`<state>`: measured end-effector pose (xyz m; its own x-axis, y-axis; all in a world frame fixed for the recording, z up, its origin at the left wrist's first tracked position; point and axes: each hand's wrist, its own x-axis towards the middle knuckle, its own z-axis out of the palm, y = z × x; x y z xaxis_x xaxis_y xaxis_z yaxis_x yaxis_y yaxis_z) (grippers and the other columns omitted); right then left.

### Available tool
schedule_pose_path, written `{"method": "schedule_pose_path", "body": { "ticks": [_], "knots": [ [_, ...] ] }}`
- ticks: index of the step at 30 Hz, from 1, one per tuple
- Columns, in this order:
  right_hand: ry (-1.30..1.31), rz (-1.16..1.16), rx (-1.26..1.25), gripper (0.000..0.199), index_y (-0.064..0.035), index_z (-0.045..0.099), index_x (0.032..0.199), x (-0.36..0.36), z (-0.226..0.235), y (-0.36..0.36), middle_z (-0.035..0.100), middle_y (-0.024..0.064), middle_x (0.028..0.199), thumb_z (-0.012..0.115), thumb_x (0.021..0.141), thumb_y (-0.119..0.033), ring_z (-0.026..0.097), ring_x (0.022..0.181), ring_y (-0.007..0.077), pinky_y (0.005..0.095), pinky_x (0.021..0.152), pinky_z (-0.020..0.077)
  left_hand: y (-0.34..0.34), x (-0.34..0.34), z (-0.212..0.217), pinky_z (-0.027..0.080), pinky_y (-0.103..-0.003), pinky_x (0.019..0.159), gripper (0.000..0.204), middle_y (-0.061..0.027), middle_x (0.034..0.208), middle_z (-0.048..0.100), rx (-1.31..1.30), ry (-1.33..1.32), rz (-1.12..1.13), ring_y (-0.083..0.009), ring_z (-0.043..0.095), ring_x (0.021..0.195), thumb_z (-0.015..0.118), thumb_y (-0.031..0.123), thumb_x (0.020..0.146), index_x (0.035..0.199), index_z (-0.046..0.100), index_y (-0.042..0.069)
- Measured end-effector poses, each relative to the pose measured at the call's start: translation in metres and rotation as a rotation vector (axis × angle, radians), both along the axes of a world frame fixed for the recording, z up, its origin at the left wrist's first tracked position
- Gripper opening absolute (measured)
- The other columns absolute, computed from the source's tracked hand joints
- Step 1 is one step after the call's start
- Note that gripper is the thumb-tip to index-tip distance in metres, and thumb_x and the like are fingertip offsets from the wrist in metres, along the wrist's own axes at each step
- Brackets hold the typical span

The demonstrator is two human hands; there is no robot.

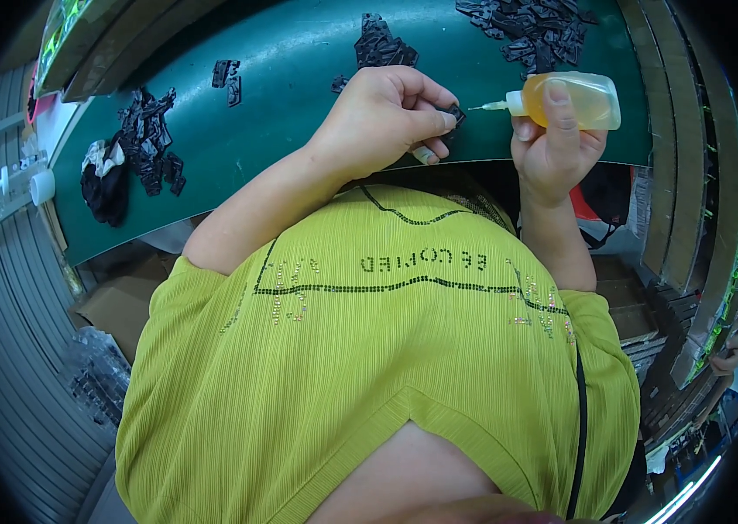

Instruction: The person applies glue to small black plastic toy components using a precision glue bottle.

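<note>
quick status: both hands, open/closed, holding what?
Left hand: closed, pinching a small black part at the green mat's edge.
Right hand: closed around a small squeeze bottle of amber liquid, nozzle aimed at the part.

bottle (pixel 574 99) right of small part (pixel 453 113), piles (pixel 149 140) seemingly on belt (pixel 299 61)

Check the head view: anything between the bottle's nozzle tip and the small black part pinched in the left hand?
Nothing: in the head view only a bare gap of green table separates the squeeze bottle nozzle from the black part in the left hand.
</note>
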<state>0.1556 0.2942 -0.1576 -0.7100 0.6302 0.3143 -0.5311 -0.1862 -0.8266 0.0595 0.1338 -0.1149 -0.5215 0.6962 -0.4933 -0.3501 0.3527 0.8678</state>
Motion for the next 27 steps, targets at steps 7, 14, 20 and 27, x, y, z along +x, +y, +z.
{"method": "schedule_pose_path", "body": {
  "ticks": [7,14,20,27],
  "knots": [
    [0.001,0.139,0.023,0.009,-0.0011,0.058,0.091,0.0064,0.0047,-0.0039,0.061,0.0075,0.081,0.064,0.085,-0.004,0.054,0.054,0.0072,0.0163,0.044,0.0395,0.0014,-0.001,0.0,0.054,-0.023,0.057,0.023,-0.0113,0.082,0.066,0.011,-0.047,0.04,-0.0146,0.065,0.063,0.065,0.004,0.083,0.102,0.061,-0.007],
    [0.0,0.151,0.169,0.01,0.0005,0.058,0.09,0.0051,0.0039,-0.0035,0.058,0.0071,0.08,0.065,0.084,-0.002,0.05,0.052,0.0059,0.0163,0.043,0.0368,0.0023,-0.001,-0.0016,0.054,-0.023,0.056,0.024,-0.0116,0.081,0.066,-0.001,-0.01,0.027,-0.0142,0.065,0.063,0.065,0.004,0.082,0.102,0.06,-0.008],
    [-0.011,0.157,0.158,0.01,0.0005,0.058,0.089,0.0056,0.0044,-0.0044,0.058,0.0074,0.08,0.065,0.083,-0.002,0.05,0.052,0.0059,0.016,0.043,0.0366,0.0023,-0.0002,-0.0011,0.053,-0.022,0.057,0.024,-0.0112,0.081,0.066,-0.006,-0.008,0.023,-0.014,0.065,0.063,0.065,0.004,0.082,0.102,0.06,-0.008],
    [-0.038,0.134,0.24,0.009,0.0006,0.059,0.087,0.0044,0.0033,-0.0049,0.06,0.0071,0.078,0.066,0.083,-0.002,0.05,0.051,0.0053,0.0162,0.043,0.0352,0.0039,-0.0009,-0.0005,0.053,-0.022,0.057,0.024,-0.0109,0.081,0.066,-0.011,-0.003,0.014,-0.0139,0.065,0.064,0.064,0.005,0.082,0.103,0.06,-0.008]
  ]
}}
